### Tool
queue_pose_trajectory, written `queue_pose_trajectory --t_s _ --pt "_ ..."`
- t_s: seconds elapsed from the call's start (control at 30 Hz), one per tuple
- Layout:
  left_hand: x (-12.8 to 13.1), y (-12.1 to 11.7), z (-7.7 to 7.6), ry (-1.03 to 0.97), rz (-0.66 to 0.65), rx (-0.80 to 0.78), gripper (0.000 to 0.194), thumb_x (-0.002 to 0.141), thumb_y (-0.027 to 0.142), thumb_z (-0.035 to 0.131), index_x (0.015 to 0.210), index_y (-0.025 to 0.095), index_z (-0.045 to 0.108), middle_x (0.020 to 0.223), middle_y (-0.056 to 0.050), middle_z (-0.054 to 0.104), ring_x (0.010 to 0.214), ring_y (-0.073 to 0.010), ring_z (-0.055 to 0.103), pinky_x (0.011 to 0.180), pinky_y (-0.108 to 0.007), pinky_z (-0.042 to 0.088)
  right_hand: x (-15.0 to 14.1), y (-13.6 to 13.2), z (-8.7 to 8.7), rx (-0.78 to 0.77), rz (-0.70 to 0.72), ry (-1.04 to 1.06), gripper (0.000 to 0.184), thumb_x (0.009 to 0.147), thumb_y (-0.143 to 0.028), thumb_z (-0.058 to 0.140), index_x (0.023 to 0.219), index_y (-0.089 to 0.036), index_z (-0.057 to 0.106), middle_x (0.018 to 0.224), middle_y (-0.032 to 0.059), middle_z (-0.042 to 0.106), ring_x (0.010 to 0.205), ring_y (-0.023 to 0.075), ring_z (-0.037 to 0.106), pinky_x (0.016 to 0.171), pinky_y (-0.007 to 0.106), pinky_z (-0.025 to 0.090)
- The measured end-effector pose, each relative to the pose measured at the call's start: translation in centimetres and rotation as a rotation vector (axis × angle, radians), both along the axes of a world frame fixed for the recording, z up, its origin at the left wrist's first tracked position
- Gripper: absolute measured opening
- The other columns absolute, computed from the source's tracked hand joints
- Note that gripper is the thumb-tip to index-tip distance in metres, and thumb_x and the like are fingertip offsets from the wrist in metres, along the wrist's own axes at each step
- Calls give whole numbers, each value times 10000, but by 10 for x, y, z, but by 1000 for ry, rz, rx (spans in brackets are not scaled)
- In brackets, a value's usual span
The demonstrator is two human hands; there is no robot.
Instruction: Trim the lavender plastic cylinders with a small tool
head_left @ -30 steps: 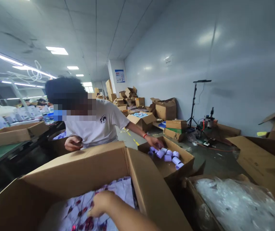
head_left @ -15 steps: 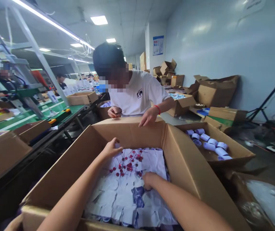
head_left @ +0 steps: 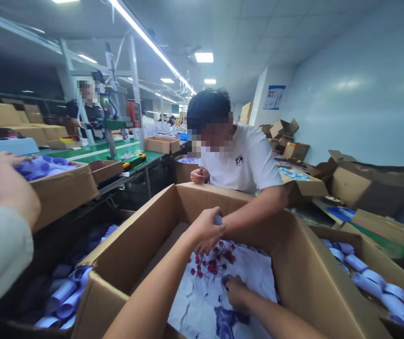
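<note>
A big open carton [head_left: 145, 226] in front of me holds white paper sheets [head_left: 251, 278] printed with red blossoms and blue patches. My left hand [head_left: 205, 228] is raised above the sheets, its fingers closed on a small lilac roll [head_left: 218, 219]. My right hand [head_left: 235, 289] rests lower down on the sheets, fingers curled under; what they hold is hidden. A co-worker in a white T-shirt [head_left: 247, 162] leans over the far rim, one forearm [head_left: 254, 214] reaching into the carton right behind my left hand.
A carton of lilac rolls [head_left: 364, 278] stands to the right; more rolls [head_left: 63, 296] lie in a box at lower left. Another person's hand [head_left: 4, 186] in a pale sleeve is at the left edge. A green workbench [head_left: 117, 153] and stacked cartons stand behind.
The view has swung left. My left hand has lifted off the sheets and closed on a lilac roll. The co-worker's hand has gone from the carton's rim down inside it.
</note>
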State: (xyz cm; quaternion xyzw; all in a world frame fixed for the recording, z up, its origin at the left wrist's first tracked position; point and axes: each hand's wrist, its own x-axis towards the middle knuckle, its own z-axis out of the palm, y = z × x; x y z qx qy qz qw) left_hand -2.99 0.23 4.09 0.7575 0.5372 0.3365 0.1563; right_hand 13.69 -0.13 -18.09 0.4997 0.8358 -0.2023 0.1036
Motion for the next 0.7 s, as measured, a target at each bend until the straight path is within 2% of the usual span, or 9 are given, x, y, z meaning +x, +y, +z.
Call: queue_pose_trajectory --t_s 0.13,0.27,0.47,0.6,0.7 --pt "2 1 3 -22 -13 4 211 675 219 587 877 162 609 797 -21 636 715 -162 559 634 -254 420 -7 -12 -9 -11 -53 -55 399 743 -106 491 1120 -129 617 1278 186 555 1207 325 500 965 454 424" --pt "3 2 2 -26 -23 4 197 671 221 600 859 161 609 772 -11 628 695 -157 550 631 -251 416 -10 -15 -8 -30 -110 -66 387 782 -127 446 1143 -146 585 1237 170 577 1174 279 530 949 403 423" --pt "2 4 1 -7 -18 -7 209 678 218 604 878 162 627 800 -19 637 732 -167 570 660 -258 428 -2 -7 3 -31 -61 -70 270 666 -114 564 893 -224 662 1082 115 655 1164 320 525 941 431 408" --pt "0 4 -1 -27 -2 -28 217 677 212 607 886 160 625 715 8 588 666 -147 540 607 -244 403 1 -5 6 -5 -38 -31 369 585 -56 582 894 -231 680 1124 129 648 1181 341 522 957 444 404" --pt "-1 2 -2 -73 10 -56 221 679 217 605 894 165 612 647 36 528 611 -126 500 569 -230 375 5 -5 9 -22 -68 5 373 523 -27 598 796 -262 694 1051 112 674 1024 335 623 844 423 469"
